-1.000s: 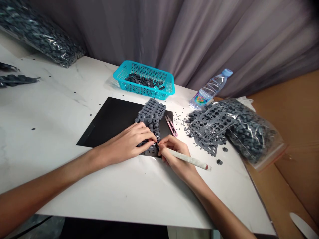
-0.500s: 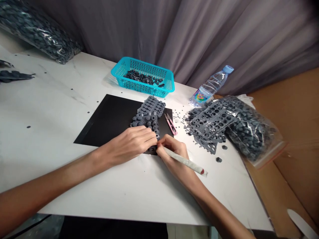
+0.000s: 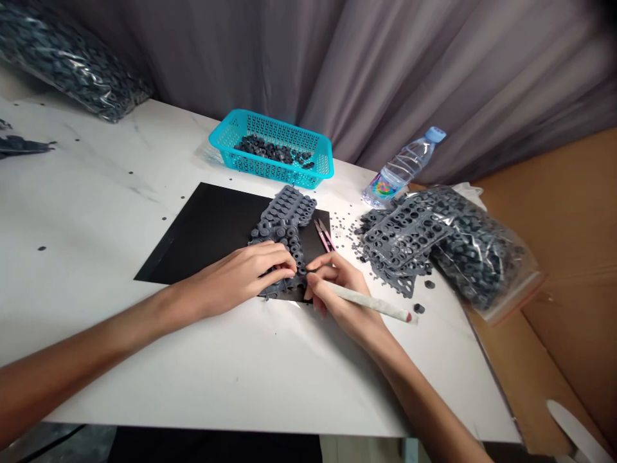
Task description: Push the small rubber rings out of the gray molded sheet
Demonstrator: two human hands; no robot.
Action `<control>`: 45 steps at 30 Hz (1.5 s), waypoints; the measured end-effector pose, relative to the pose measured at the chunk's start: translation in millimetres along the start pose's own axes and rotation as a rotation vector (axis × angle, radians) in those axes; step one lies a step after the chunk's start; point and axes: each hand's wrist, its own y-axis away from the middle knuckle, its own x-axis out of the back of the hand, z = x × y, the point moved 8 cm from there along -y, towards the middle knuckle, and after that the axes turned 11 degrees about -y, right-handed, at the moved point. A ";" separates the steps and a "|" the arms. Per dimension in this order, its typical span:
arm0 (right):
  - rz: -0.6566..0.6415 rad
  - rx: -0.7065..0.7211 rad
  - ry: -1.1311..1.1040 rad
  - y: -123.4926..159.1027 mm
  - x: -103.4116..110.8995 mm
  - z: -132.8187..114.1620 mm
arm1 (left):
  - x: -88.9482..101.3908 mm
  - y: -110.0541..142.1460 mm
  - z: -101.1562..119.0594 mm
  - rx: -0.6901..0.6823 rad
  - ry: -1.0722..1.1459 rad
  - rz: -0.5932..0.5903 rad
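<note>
My left hand (image 3: 253, 265) lies over the near part of a dark grey moulded sheet of round rubber-like pieces (image 3: 295, 247), fingers curled and thumb along its right edge. Between the fingers of my right hand (image 3: 340, 276) is a slim, whitish pen-shaped stick (image 3: 373, 302) with a reddish back end. Its working tip is hidden by the fingers, close to the sheet's right edge. Another grey moulded sheet (image 3: 289, 204) lies just behind. Both sheets rest on a black mat (image 3: 193, 235). Pink-handled thread snips (image 3: 326, 236) lie behind my right hand, partly covered.
A turquoise basket (image 3: 274, 177) with small dark pieces stands at the back. Beside it are a water bottle (image 3: 405, 164), punched sheets (image 3: 395, 241) and a clear bag of grey pieces (image 3: 486, 257). Another full bag (image 3: 81, 71) lies back left. Cardboard (image 3: 569, 257) rises at right.
My right hand has drawn slightly right, away from the left fingers, and the stick's back end has swung up and right. My left index finger and thumb have parted. The view shifted slightly.
</note>
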 end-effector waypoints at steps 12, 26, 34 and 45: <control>-0.072 -0.005 0.154 1.1 2.2 -11.5 | 1.7 1.3 7.0 -0.078 -0.068 0.004; -0.014 -0.010 0.024 -2.5 0.5 5.8 | 0.3 1.8 6.7 -0.125 -0.115 0.019; -0.022 0.064 0.201 2.0 0.5 1.0 | -3.9 0.5 11.3 -0.155 -0.302 0.036; 0.021 0.122 0.372 8.3 -10.0 -14.8 | 23.0 2.5 -17.4 0.262 0.292 0.374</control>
